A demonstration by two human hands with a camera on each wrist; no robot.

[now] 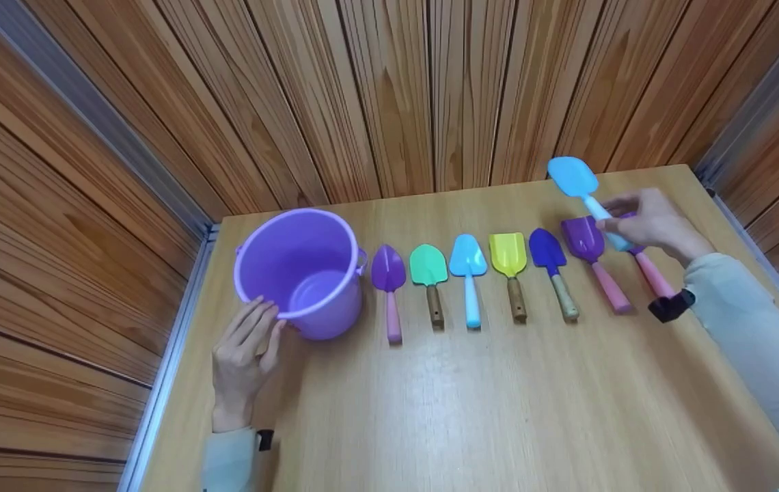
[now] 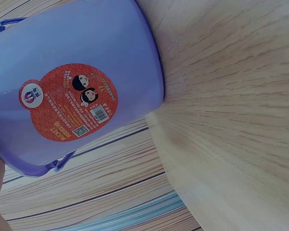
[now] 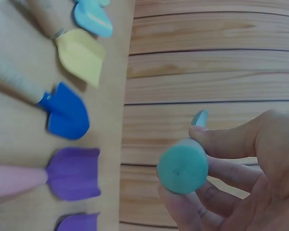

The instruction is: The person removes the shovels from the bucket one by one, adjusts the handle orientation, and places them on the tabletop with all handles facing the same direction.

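A purple bucket [image 1: 331,311] stands at the left of the table, a red sticker on its side in the left wrist view. My left hand [image 1: 242,359] holds its near rim, fingertips over the edge and thumb against the outside. My right hand [image 1: 656,222] grips a light blue toy shovel [image 1: 572,176] by its handle, raised above the right end of a shovel row. In the right wrist view the handle's round end [image 3: 183,169] faces the camera, with thumb and fingers around it. Beneath this hand lie a purple shovel with a pink handle [image 1: 584,239] and another pink-handled one [image 1: 654,273], partly hidden.
Leftward along the row lie a dark blue shovel [image 1: 548,249], a yellow one [image 1: 508,253], a second light blue one [image 1: 468,256], a green one [image 1: 428,265] and a purple one [image 1: 388,268] beside the bucket. Wood-panelled walls [image 1: 396,96] border the table [image 1: 430,410].
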